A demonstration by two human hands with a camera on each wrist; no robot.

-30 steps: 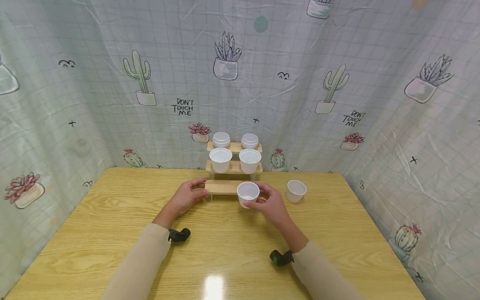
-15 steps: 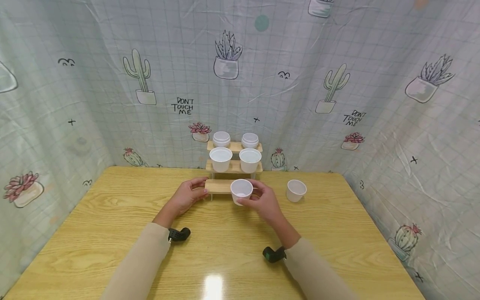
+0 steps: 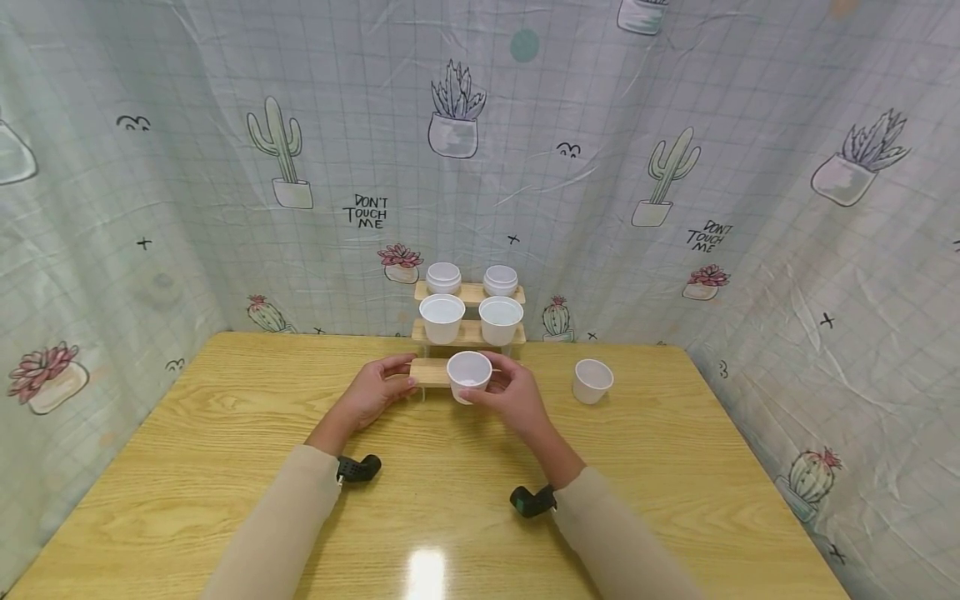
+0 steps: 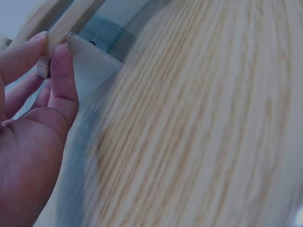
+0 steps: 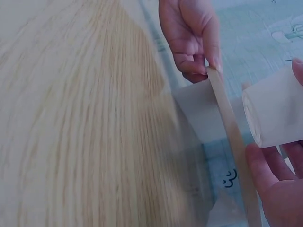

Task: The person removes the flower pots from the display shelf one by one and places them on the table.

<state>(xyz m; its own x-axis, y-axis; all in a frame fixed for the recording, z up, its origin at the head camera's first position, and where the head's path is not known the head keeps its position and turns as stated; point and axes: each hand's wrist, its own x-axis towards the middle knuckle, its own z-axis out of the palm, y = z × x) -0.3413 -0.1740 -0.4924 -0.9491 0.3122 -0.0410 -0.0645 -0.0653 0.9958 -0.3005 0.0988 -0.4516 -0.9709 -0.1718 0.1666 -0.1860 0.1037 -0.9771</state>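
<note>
In the head view a three-tier stand with wooden steps stands at the back of the table, its lowest step (image 3: 427, 372) at the front. My left hand (image 3: 371, 394) pinches the left end of that step between thumb and fingers; the left wrist view shows the grip on the wooden board (image 4: 71, 26). My right hand (image 3: 519, 402) holds a white cup (image 3: 469, 377) by its side, mouth up. From the right wrist, the cup (image 5: 274, 111) appears above the board (image 5: 232, 132), its base apart from the wood. Two white cups (image 3: 442, 323) sit on the middle step.
Two smaller white pots (image 3: 500, 282) sit on the top step. Another white cup (image 3: 592, 383) stands on the wooden table (image 3: 450, 483), right of the stand. A patterned curtain (image 3: 480, 192) hangs behind and along both sides.
The right hand has carried the white cup leftward and slightly back along the lowest step. The left hand has stayed at the step's left end.
</note>
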